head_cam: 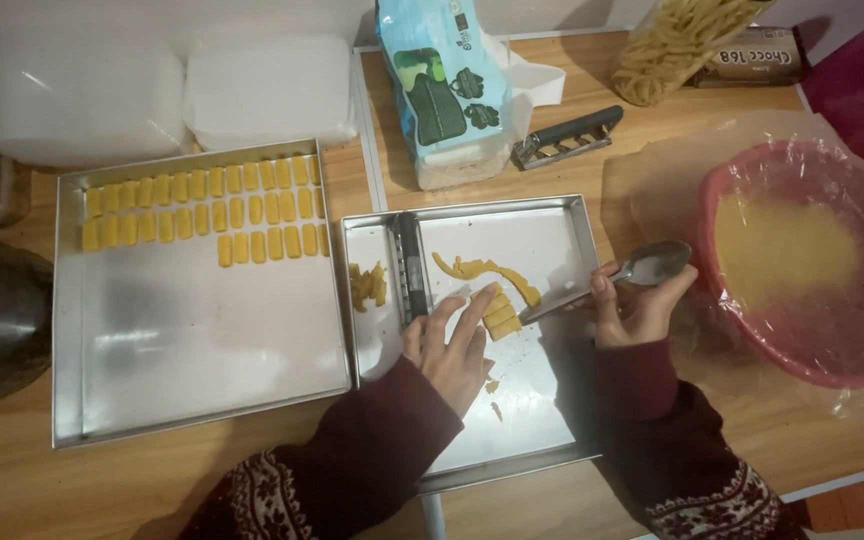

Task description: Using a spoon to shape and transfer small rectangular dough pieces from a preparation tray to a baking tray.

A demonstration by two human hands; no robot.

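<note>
Left hand [452, 340] presses flat fingers on soft, crumbly dough pieces [499, 318]; right hand [632, 305] grips a spoon [642, 270] by its bowl, handle scraping under them.

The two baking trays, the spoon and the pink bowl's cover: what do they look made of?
Large tray and small tray: likely aluminium or steel, dull grey with soft reflections. Spoon in the right hand: polished metal, mirror-like bowl. Cover on the pink bowl: thin clear plastic film, wrinkled and glossy.
</note>
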